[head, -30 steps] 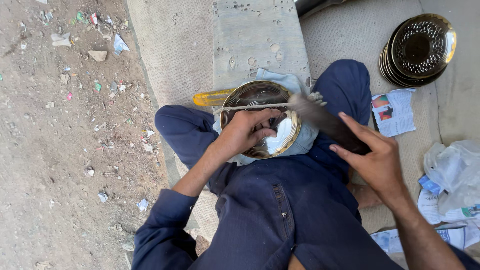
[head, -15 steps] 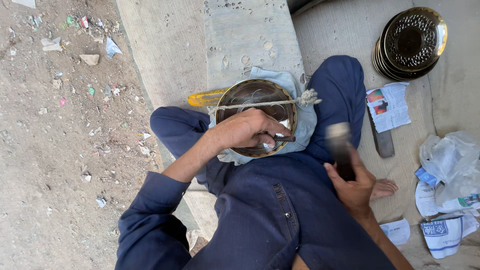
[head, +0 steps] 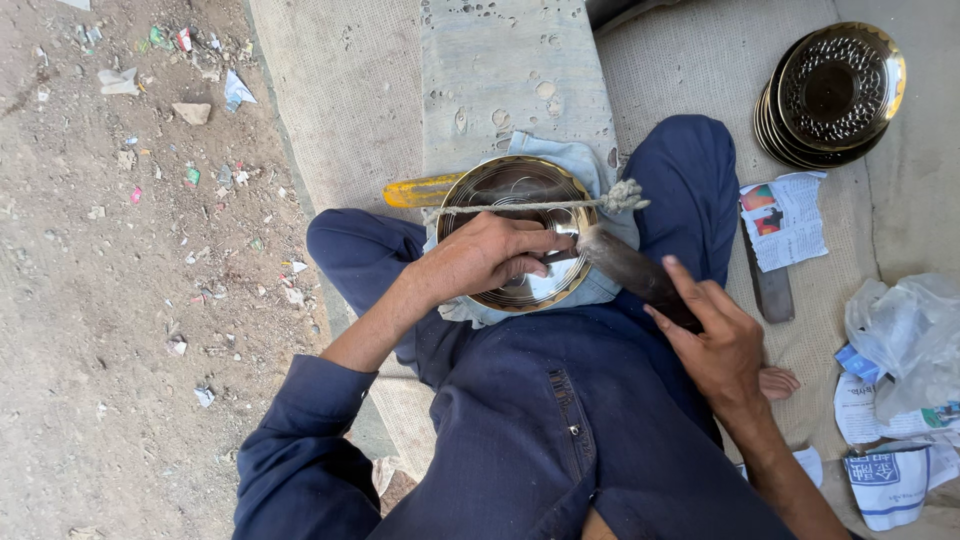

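On the lap: round shiny brass plate (head: 515, 235) rests on pale blue cloth (head: 590, 165).
Left hand (head: 480, 255): fingers curled, pressing a small tool on the plate.
Right hand (head: 715, 340): grasping dark wooden mallet (head: 635, 275).

A round, shiny brass-rimmed metal plate (head: 517, 232) lies face up on a pale blue cloth in the lap, a thin rope stretched across its upper part. A dark, blurred hammer-like tool (head: 630, 272) slants from the lower right, its head at the plate's right rim.
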Motion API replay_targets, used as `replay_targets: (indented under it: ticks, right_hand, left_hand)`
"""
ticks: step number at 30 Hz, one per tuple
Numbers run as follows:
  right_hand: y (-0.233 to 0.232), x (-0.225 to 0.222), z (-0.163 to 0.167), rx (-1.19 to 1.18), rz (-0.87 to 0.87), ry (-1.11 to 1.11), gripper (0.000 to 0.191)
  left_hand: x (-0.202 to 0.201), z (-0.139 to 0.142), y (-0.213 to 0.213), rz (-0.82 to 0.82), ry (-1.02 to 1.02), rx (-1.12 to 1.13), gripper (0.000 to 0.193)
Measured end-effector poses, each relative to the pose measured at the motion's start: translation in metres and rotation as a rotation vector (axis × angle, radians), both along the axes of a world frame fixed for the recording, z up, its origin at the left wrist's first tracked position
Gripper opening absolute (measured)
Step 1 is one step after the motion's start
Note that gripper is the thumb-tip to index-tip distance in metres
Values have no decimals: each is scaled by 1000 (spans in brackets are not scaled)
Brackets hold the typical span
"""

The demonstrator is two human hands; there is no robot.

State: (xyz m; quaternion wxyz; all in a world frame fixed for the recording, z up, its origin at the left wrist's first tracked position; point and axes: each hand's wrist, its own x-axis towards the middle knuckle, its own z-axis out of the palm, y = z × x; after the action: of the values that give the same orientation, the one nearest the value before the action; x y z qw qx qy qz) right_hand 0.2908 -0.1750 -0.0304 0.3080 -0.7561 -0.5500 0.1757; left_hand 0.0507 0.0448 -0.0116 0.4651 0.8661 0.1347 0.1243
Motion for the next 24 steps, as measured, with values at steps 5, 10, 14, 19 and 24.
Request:
replay_targets:
  ticks: [5, 10, 14, 19, 24]
  right_hand:
    - [10, 1, 11, 48, -17, 179, 68]
    - [14, 9, 15, 53, 59, 157, 67]
    - [21, 9, 15, -41, 86, 23, 69]
    - [37, 4, 26, -90, -125, 459, 72]
    - [50, 10, 38, -110, 96, 262, 68]
  left_hand:
    - [-2, 1, -3, 55, -30, -22, 44]
    - [-12, 6, -6, 223, 96, -132, 43]
    - [-19, 7, -13, 286, 4, -119, 47]
    - [-18, 1, -16, 319, 15, -127, 44]
    - [-17, 0, -16, 315, 37, -159, 44]
